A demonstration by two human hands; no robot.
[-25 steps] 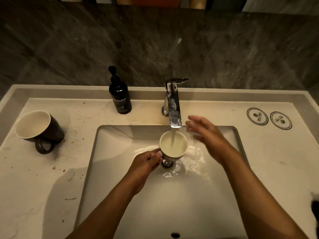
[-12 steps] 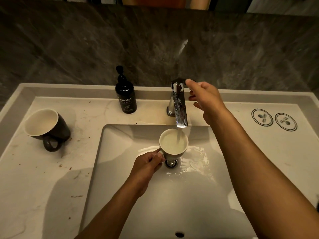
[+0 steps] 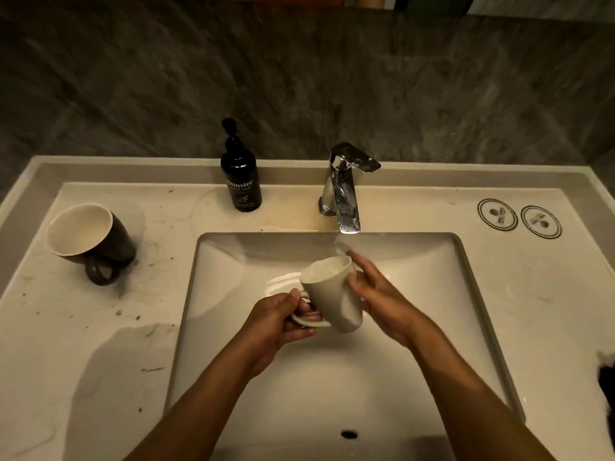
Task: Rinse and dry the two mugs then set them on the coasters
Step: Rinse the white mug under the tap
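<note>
Mug (image 3: pixel 332 294) gripped by left hand (image 3: pixel 276 322), right hand (image 3: pixel 376 294) flat against it (bottle (image 3: pixel 241 181): "Dunster hand wash")

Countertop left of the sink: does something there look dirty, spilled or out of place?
Yes. Dark specks and smears are scattered over the countertop around the black mug and toward the front edge. The mug seems to lean left, but the wide lens may cause that.

A dark object (image 3: pixel 606 382) is cut off by the right edge and cannot be identified. The print on the two coasters (image 3: pixel 497 214) is too small to read.
</note>
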